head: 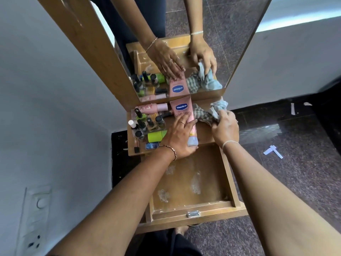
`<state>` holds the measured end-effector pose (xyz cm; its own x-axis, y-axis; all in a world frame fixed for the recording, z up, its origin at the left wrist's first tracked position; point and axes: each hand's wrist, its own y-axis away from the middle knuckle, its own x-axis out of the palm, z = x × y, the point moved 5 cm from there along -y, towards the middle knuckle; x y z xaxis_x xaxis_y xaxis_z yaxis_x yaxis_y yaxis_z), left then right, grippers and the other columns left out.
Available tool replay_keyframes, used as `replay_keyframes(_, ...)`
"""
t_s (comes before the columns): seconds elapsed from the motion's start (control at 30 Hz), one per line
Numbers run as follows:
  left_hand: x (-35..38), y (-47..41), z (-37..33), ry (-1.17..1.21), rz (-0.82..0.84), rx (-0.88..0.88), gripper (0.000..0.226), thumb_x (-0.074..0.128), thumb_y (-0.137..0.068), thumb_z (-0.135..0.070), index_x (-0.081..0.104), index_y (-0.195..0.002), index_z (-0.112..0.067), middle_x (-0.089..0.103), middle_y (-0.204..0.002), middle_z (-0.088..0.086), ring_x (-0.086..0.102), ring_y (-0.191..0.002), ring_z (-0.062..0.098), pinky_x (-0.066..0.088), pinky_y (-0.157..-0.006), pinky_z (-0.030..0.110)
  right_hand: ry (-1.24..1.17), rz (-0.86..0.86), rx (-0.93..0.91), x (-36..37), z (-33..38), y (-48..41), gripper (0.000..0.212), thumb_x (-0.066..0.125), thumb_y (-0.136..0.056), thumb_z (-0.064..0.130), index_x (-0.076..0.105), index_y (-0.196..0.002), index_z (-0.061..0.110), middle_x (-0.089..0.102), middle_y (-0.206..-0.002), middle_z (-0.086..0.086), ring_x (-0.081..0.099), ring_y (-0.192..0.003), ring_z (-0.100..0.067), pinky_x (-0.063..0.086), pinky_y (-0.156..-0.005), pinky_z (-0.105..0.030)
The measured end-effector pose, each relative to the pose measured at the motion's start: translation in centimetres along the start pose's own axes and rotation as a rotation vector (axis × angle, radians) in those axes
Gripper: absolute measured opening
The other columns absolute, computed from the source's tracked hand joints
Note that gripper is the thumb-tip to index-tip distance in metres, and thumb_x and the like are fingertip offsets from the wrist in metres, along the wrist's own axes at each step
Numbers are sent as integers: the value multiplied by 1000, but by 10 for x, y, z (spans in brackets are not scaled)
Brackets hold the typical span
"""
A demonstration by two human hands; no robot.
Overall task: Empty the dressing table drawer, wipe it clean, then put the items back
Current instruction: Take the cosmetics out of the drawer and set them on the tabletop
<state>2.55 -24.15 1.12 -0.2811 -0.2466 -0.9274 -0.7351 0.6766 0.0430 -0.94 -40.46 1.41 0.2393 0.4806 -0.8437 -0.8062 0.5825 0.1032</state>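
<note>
The left hand (pixel 180 137) lies with flat fingers on the pink tube (pixel 184 115) on the worktop (pixel 204 134). The right hand (pixel 224 126) squeezes the cloth (pixel 203 114). The drawer (pixel 184 200) is open and empty, so rub its white marks (pixel 195 183) hard.

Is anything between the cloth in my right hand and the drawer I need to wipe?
Nothing visible. The cloth, gripped by the right hand, lies on the tabletop just behind the open drawer, which holds only white smears. The left hand rests on the Vaseline tube alongside.
</note>
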Motion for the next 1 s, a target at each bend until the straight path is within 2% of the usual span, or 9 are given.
replay_keyframes(0.23, -1, -2, -3, -40, 36, -36, 91, 72, -64, -50, 32, -141, -24, 21, -155, 4, 15, -143, 25, 31, -113, 45, -150, -143, 152, -26, -20, 6, 30, 58, -89, 19, 53, -114, 4, 53, -112, -20, 54, -103, -39, 44, -88, -45)
replay_keyframes(0.43, -1, -2, -5, -63, 72, -59, 92, 72, -66, -50, 29, -143, -24, 15, -157, 3, 13, -144, 24, 28, -114, 45, -216, -203, 194, -35, -30, 13, 27, 53, -91, 20, 49, -111, 3, 54, -108, -20, 53, -99, -37, 41, -82, -41)
replay_keyframes(0.63, 0, -1, -4, -71, 109, -105, 93, 72, -67, -46, 25, -145, -24, 16, -156, 5, 12, -145, 26, 28, -114, 46, -303, -206, 176, -36, -33, 22, 21, 51, -93, 22, 47, -107, 7, 50, -99, -8, 50, -90, -25, 40, -76, -36)
replay_keyframes(0.8, -2, -2, -3, -78, 133, -130, 100, 74, -67, -45, 18, -147, -21, 17, -156, 6, 12, -145, 28, 26, -115, 47, -382, -190, 156, -33, -27, 23, 18, 50, -95, 21, 47, -107, 7, 55, -99, -10, 50, -87, -22, 37, -73, -30)
replay_keyframes(1.0, -1, -2, -5, -75, 130, -132, 108, 75, -66, -49, 11, -149, -22, 18, -156, 6, 13, -145, 28, 25, -115, 45, -525, -216, 257, -34, -29, 26, 14, 49, -93, 23, 49, -101, 11, 55, -88, 0, 53, -86, -22, 46, -80, -37)
